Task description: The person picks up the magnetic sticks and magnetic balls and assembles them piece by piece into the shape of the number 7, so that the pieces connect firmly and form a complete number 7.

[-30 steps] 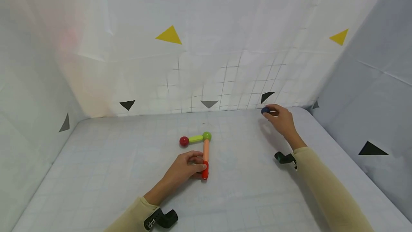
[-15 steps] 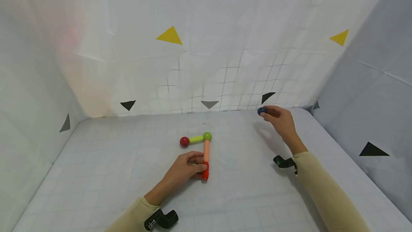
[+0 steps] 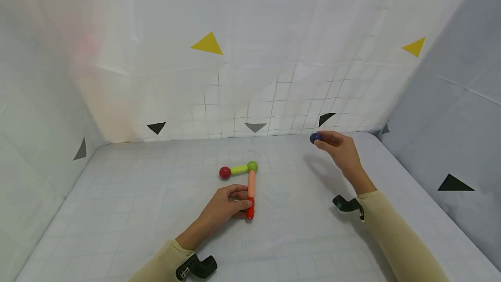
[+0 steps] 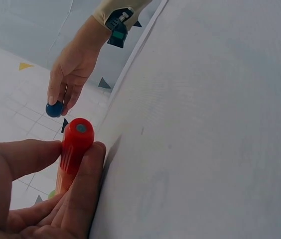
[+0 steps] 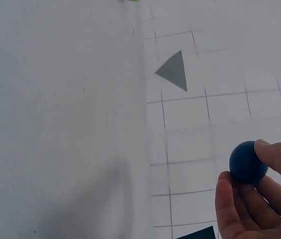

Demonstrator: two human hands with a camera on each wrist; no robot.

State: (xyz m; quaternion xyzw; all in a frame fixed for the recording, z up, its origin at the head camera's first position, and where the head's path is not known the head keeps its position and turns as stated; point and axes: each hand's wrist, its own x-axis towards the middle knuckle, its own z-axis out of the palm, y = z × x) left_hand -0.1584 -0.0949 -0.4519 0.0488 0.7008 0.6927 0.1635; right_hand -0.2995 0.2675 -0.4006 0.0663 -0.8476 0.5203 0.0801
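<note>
My left hand (image 3: pixel 225 206) pinches a red rod (image 3: pixel 250 209) between thumb and fingers. An orange rod (image 3: pixel 251 182) is joined end to end with it and runs away from me to a green ball (image 3: pixel 252 166). From that ball a yellow-green rod (image 3: pixel 239 169) leads left to a dark red ball (image 3: pixel 225 172). Seen from the left wrist, the red rod's near end has a small grey disc (image 4: pixel 81 128). My right hand (image 3: pixel 341 151) holds a blue ball (image 5: pixel 248 162) by thumb and fingertips, raised above the table's far right part.
The white table (image 3: pixel 117 212) meets a white back wall (image 3: pixel 250 77) with grid lines and triangle stickers. A grey side wall (image 3: pixel 462 112) stands at the right. Each wrist carries a black camera mount, as on the left wrist camera (image 3: pixel 196 267).
My right hand has moved slightly left and nearer to me with the blue ball. The left hand and the joined rods and balls stay about where they were.
</note>
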